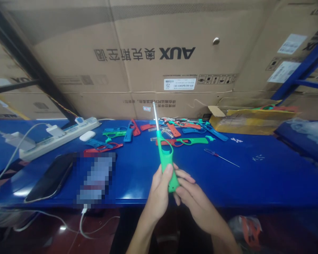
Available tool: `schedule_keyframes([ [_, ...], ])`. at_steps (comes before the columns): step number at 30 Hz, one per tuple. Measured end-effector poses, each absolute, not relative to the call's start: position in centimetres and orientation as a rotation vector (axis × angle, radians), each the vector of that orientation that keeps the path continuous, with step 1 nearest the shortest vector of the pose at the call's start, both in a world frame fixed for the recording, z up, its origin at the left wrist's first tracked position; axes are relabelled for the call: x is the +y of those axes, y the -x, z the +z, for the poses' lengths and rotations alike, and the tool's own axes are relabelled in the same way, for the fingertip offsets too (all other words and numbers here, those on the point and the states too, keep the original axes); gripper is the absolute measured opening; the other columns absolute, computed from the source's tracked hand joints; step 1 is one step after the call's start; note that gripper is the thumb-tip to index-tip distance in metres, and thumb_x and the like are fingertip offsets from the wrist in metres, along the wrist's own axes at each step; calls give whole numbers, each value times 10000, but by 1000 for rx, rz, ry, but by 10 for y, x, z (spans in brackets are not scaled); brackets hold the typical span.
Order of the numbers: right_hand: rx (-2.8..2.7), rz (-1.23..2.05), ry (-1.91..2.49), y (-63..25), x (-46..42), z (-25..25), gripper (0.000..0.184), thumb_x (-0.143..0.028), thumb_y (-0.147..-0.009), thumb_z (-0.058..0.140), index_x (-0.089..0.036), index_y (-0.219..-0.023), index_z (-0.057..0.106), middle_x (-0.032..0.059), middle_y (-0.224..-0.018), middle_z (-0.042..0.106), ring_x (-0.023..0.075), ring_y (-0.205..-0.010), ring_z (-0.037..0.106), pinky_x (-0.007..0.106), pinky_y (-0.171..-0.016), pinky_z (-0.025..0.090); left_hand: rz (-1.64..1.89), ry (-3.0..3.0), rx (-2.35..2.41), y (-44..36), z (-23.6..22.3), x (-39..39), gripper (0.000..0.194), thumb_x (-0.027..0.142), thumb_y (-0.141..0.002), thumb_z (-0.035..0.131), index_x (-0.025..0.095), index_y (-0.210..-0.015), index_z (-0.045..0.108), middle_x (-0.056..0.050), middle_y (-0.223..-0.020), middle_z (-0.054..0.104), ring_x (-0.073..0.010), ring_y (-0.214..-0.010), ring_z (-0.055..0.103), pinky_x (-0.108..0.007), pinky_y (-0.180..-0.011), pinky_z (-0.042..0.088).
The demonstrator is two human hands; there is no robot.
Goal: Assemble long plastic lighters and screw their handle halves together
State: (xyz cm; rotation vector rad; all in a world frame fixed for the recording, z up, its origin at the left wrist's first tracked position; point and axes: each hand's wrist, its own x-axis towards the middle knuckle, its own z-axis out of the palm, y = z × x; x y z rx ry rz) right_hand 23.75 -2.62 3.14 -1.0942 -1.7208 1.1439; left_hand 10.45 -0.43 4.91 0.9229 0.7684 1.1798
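Note:
A green long-necked gas lighter (166, 158) with a silver metal tube stands upright, tip away from me, over the table's front edge. My left hand (160, 185) is closed round its handle, thumb lying on the front face. My right hand (192, 192) is closed against the handle's lower right side, fingertips at its bottom end. Behind it lie a red lighter shell and a green lighter shell (197, 141). A thin screwdriver (221, 157) with a clear reddish handle rests to the right.
Coloured lighter parts (175, 128) are heaped along the back. A cardboard box (251, 121) holds more at the right. To the left are a power strip (60, 137), an earbud case (87, 136), a black phone (51, 176) and a blurred-out phone (96, 178) with a cable.

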Motion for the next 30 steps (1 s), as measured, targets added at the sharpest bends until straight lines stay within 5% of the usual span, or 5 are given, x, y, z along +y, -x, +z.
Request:
schedule_keyframes([
  [6, -1697, 1180, 1141, -231, -26, 30, 373, -412, -1059, 363, -194, -883, 609, -6, -709, 556, 149, -707, 551, 275, -712, 426, 1170, -950, 881, -104, 41, 0, 397, 564, -928, 572, 169, -948, 538, -57, -733, 733, -99, -358, 556, -159, -303, 315],
  [14, -1695, 1084, 1189, -221, -27, 33, 410, -402, -1052, 378, -198, -747, 561, -14, -673, 571, 122, -631, 531, 243, -629, 397, 1204, -941, 923, -105, 48, -2, 436, 607, -918, 558, 173, -949, 536, -40, -698, 710, -114, -352, 537, -202, -318, 367],
  [20, -1467, 540, 1630, -291, -31, 43, 360, -512, -918, 535, -224, -798, 714, 15, -716, 692, 160, -593, 592, 254, -586, 436, 1288, -1091, 929, -107, 43, 0, 307, 483, -988, 523, 180, -1018, 558, 11, -727, 626, -125, -620, 621, -268, -692, 520],
  [25, -1093, -214, 2061, -420, -12, 32, 464, -614, -819, 518, -216, -900, 742, 102, -927, 751, 269, -766, 666, 372, -738, 477, 1262, -1075, 926, -107, 41, 3, 285, 468, -1002, 499, 189, -948, 514, 59, -677, 441, -85, -570, 509, -219, -578, 439],
  [30, -1394, -223, 2159, -491, 9, 19, 428, -558, -849, 470, -258, -927, 764, 74, -1097, 743, 292, -965, 682, 374, -768, 482, 1173, -1042, 946, -107, 40, 7, 346, 511, -971, 533, 195, -847, 465, 59, -645, 412, -99, -581, 511, -193, -497, 351],
])
